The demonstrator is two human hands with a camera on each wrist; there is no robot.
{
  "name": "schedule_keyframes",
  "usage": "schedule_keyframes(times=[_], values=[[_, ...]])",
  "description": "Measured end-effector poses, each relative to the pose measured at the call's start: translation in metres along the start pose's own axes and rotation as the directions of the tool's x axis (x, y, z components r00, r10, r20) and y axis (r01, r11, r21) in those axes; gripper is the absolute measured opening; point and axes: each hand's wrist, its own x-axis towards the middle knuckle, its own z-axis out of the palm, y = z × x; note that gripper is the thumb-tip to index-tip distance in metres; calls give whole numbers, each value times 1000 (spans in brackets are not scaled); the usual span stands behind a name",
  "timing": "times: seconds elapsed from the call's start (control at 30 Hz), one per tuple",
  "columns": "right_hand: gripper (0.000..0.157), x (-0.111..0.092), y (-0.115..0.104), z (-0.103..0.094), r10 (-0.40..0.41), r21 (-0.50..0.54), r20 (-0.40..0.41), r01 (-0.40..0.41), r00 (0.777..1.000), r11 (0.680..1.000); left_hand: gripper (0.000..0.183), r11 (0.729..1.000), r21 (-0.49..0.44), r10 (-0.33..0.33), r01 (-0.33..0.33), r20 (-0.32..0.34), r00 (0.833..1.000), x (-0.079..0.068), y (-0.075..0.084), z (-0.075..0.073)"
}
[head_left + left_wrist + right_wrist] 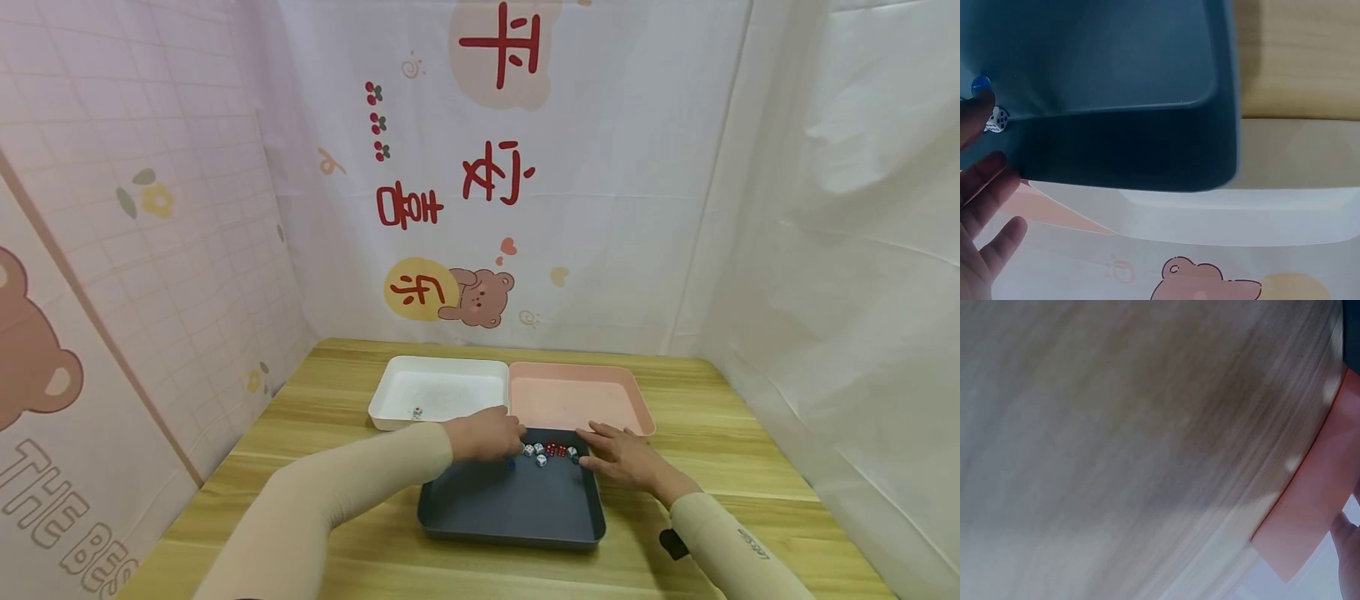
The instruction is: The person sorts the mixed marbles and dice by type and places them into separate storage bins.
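Observation:
A dark blue-grey tray (517,500) stands on the table, with white dice (542,460), red dice (557,450) and a blue die (512,464) along its far side. My left hand (487,433) reaches over its far left part. In the left wrist view its thumb (975,119) is beside the blue die (981,85) and a white die (997,119); whether it touches them I cannot tell. The other fingers extend by the tray's wall. My right hand (626,457) lies at the tray's far right corner, fingers across the rim, near a white die and a dark one.
Behind the dark tray stand a white tray (450,383) at left, with a small die (417,412) in it, and a pink tray (577,392) at right. Wood-grain table (720,433) surrounds them. Printed curtains (615,208) enclose the back and sides.

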Motion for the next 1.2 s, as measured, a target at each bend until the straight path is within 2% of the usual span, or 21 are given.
schedule_keyframes(times=[0.13, 0.47, 0.93, 1.2], values=[[63, 0, -1, -1, -4, -1, 2, 4, 1000, 1000, 20, 994, 101, 30, -30, 3, 1000, 3, 2, 0], [62, 0, -1, -1, 3, 7, 6, -3, 1000, 1000, 24, 967, 238, 85, -94, 48, 995, 6, 10, -3], [65, 1, -2, -2, 23, 17, 18, -23, 1000, 1000, 23, 963, 239, 112, -122, 57, 992, 12, 18, -1], [62, 0, -2, -1, -18, 19, -17, 19, 1000, 1000, 22, 945, 293, 131, -145, 69, 989, 12, 18, -2]])
